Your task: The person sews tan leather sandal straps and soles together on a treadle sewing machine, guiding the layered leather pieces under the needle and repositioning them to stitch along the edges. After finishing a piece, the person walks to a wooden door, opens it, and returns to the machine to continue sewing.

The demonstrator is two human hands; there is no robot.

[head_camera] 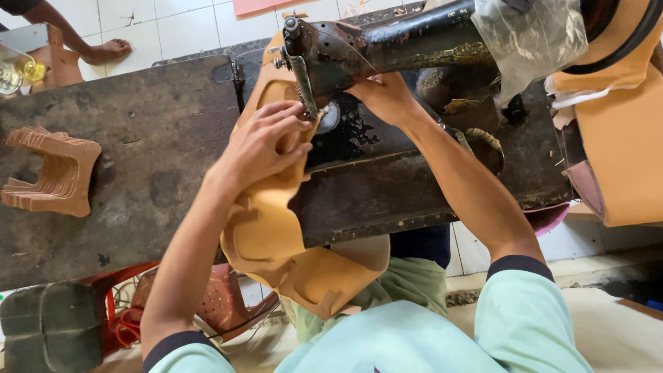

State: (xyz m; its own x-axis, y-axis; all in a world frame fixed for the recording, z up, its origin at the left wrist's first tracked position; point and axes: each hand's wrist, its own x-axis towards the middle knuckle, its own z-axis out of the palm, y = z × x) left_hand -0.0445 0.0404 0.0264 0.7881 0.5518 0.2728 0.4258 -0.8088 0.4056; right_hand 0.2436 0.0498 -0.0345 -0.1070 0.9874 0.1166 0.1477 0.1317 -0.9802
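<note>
Left hand [266, 141] grips the tan leather piece [266, 228], pressing it beside the needle of the sewing machine [387, 41]. Right hand [383, 97] is tucked under the machine arm, grip cannot be told. Leather drapes off the dark bench [138, 159]; 1 stack of cut pieces [52, 173] lies well left.

Pale mint-green shirt, dark navy cuff bands on sleeves; forearms, hands bare.

machine head [414, 41] blocks top, bench [152, 159] left open
</note>
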